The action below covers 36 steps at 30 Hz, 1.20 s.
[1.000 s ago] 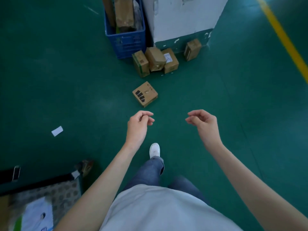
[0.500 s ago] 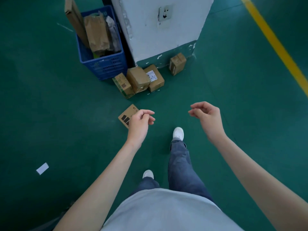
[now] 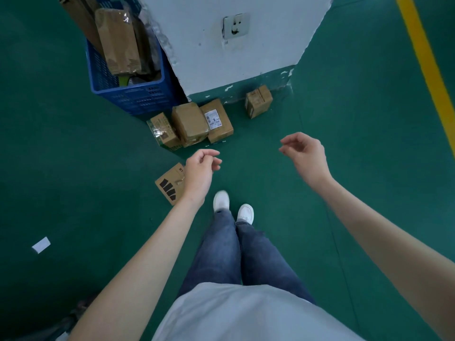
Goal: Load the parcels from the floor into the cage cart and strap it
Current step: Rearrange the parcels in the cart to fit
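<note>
Currently nothing is being held: the left hand (image 3: 199,173) and right hand (image 3: 306,157) are hanging loosely curled. The nearest parcel (image 3: 170,184) is lying at ten o'clock of the shoes; probably light, stiff cardboard, best gripped by opposite edges.

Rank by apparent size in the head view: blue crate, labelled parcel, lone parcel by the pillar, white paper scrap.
1. blue crate
2. labelled parcel
3. lone parcel, though it lies farther from the camera, so its true rank against the labelled one is unsure
4. white paper scrap
</note>
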{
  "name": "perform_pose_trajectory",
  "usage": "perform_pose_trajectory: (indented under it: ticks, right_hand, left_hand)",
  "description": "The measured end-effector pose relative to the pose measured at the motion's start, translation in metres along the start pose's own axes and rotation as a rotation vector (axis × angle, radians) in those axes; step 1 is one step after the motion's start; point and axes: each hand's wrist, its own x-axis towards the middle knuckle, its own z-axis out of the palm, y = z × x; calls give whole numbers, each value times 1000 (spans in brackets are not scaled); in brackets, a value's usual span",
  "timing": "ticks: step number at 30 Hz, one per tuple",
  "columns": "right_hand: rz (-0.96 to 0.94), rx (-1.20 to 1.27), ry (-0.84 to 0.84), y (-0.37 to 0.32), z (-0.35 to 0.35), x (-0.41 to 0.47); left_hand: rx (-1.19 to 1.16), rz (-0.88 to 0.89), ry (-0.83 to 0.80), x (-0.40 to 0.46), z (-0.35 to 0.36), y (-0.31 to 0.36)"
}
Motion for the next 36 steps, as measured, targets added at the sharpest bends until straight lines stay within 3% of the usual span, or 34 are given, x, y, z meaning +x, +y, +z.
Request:
perform_pose_trajectory:
  ticks: [8,15,30,36]
  right_hand:
    - [-86,-237,-104,-4,7,127]
    - [-211,-672,-201,31,28,249]
    - [-408,-1367,-418,203,157,546]
    - [-504,-1512,-455,241,192,604]
  left_hand:
    - [50,-93,22,115,36,15]
    - [115,-150,47,220,63,4]
    - [17,-148,67,458,180,-150]
    - [-12,-150,103,498,200,-193]
